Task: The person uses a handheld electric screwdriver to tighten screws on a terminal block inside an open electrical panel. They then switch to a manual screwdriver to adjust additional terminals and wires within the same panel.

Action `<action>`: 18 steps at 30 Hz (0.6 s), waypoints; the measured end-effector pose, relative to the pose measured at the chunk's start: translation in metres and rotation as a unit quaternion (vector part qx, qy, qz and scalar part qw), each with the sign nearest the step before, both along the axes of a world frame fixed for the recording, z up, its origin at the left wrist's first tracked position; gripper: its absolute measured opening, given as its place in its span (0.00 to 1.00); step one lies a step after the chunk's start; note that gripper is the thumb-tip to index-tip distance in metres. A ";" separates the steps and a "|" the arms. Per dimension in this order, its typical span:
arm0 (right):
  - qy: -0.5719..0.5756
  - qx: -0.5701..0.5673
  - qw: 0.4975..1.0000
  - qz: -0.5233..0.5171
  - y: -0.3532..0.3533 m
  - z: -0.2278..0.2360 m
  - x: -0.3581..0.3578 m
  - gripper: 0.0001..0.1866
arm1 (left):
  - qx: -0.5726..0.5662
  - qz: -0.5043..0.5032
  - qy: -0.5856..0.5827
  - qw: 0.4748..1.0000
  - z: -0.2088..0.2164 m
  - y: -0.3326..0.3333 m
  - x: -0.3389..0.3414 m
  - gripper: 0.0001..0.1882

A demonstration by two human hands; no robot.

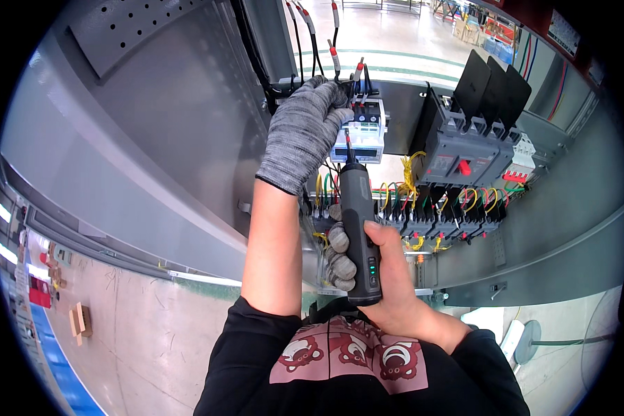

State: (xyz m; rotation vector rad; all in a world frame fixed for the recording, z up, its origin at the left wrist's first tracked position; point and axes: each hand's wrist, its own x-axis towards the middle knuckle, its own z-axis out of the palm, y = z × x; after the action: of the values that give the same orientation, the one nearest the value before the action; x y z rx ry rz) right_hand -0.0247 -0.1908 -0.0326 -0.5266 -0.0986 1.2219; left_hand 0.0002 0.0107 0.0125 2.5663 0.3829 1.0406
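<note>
Grey knit glove (301,135) on the left hand; black pushed-up sleeves (249,360).

The screwdriver (359,232) is a slim, dark grey powered tool with small green lights low on its body, held upright in the right hand (388,284) with its thin bit pointing up at the breaker (362,132). The breaker is a small white and pale blue module with a dark top, mounted inside a grey cabinet, and its bottom edge meets the tip of the bit. Black wires (312,41) with red and white sleeves run down into its top, where the left hand (305,132), in a grey knit glove, grips them.
</note>
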 end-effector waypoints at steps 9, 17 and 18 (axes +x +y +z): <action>-0.015 -0.010 1.000 0.013 0.002 -0.004 -0.001 0.16 | 0.012 0.010 0.008 1.000 0.000 0.000 0.001 0.15; -0.045 -0.027 0.999 0.012 0.004 0.001 -0.004 0.17 | 0.011 0.005 0.004 1.000 0.001 -0.001 0.000 0.15; -0.048 -0.029 0.998 0.012 0.004 0.002 -0.004 0.18 | 0.011 0.004 0.004 1.000 0.001 -0.001 0.000 0.15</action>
State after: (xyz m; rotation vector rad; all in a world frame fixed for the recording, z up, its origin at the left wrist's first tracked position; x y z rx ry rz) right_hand -0.0287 -0.1867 -0.0305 -0.6371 -0.1520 1.2251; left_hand 0.0004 0.0098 0.0131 2.5921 0.3871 1.0434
